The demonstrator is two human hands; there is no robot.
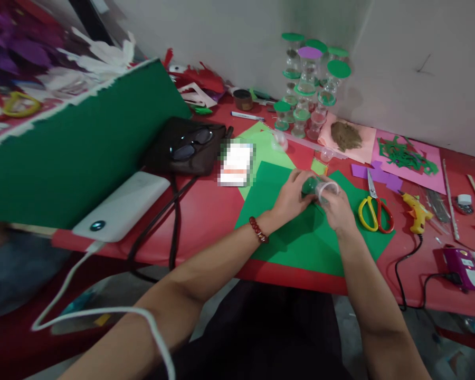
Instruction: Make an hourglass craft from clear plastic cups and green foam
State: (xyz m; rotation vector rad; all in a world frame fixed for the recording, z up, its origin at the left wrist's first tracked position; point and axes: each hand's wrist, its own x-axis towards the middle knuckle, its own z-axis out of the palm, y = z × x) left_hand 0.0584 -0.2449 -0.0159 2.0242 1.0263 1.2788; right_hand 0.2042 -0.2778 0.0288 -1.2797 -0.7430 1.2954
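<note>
Over a green sheet of card (296, 248) I hold a small clear plastic cup (326, 188) tilted on its side. My left hand (293, 196) is closed around its left end, where a green part (309, 185) shows between the fingers. My right hand (338, 210) grips the cup near its open rim, with some fingertips hidden behind or inside it. Just right of my right hand lie scissors (373, 203) with yellow and red handles. A yellow glue gun (416, 212) rests farther right on the red table (206, 221).
Stacked clear cups with green discs (302, 87) stand by the wall. A phone (236, 163), a dark pouch (186, 145) with glasses, and a white power bank (121, 207) with a cable lie left. Brown material (345, 136) and green paper shreds (407, 155) sit back right.
</note>
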